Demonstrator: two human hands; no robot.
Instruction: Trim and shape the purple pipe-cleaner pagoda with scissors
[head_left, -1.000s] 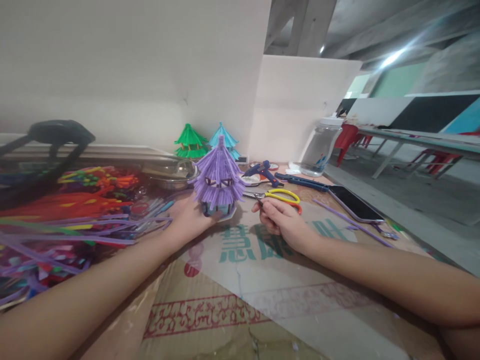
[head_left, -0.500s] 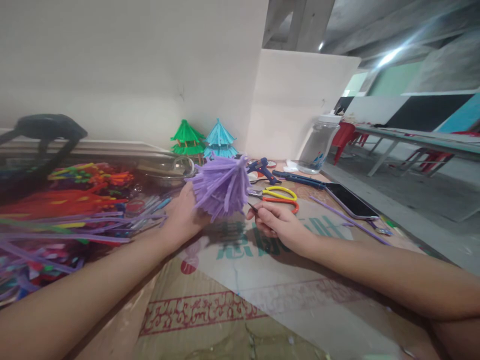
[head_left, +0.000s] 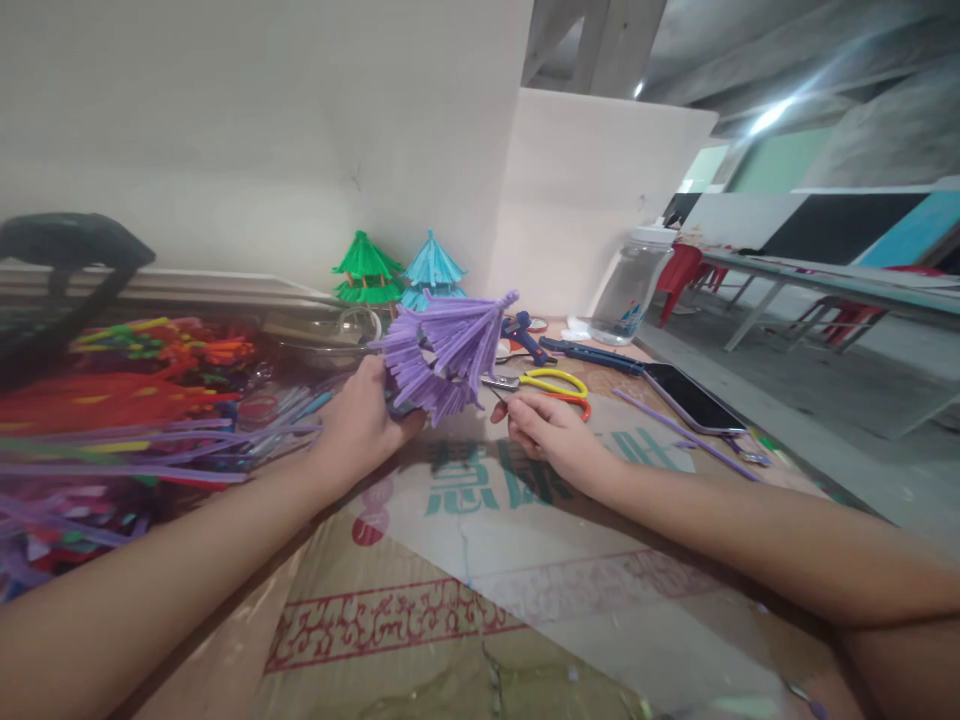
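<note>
My left hand (head_left: 366,418) is closed around the underside of a purple two-tiered pavilion made of pipe cleaners (head_left: 466,340). The pavilion tilts, with its peak to the upper right and the gap between its tiers in view. Just right of it, my right hand (head_left: 551,432) pinches a thin, dark, pointed tool (head_left: 498,394), whose kind I cannot make out. The tool's tip lies near the lower tier; whether they touch is unclear. Scissors with yellow and orange handles (head_left: 559,376) lie behind my right hand.
Green (head_left: 367,262) and light-blue pavilions (head_left: 433,265) stand at the back. Loose pipe cleaners (head_left: 127,400) pile up at left. A blue glue gun (head_left: 527,340), a dark blue long-handled tool (head_left: 592,354), a phone (head_left: 694,398) and a clear bottle (head_left: 630,285) sit to the right.
My left hand has tipped the purple pavilion, so its peak points further right and the gap between its tiers shows. My right hand still pinches the thin tool close by.
</note>
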